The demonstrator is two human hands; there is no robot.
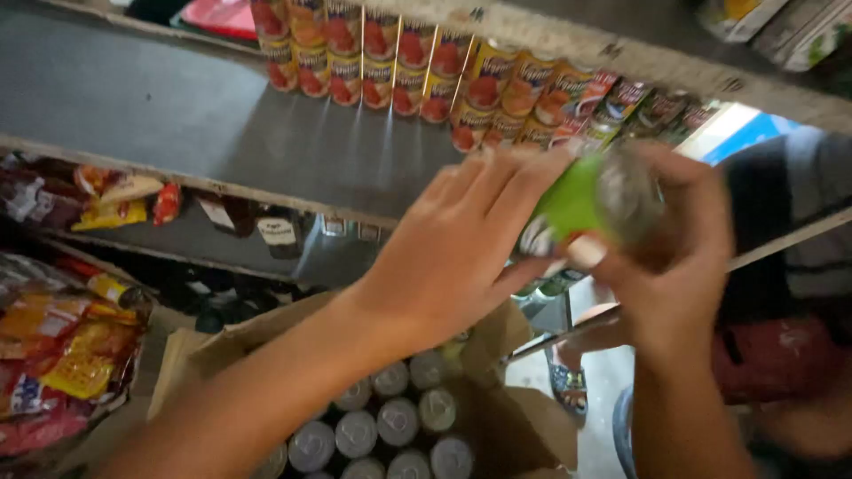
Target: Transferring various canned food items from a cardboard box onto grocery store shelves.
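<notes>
A can with a green label (572, 206) and a silver lid is held up in front of a grey shelf (204, 124). My right hand (670, 266) wraps around its lid end. My left hand (461, 248) lies against its left side, fingers spread over the label. The can is blurred by motion. Below my arms stands an open cardboard box (524, 426) with several silver-topped cans (382, 430) packed upright inside.
Rows of red-and-yellow labelled cans (399, 62) stand stacked on the shelf's back right part. Lower shelves at left hold dark bottles (275, 231) and colourful snack packets (62, 355). Another person's sandalled foot (568, 381) shows on the floor at right.
</notes>
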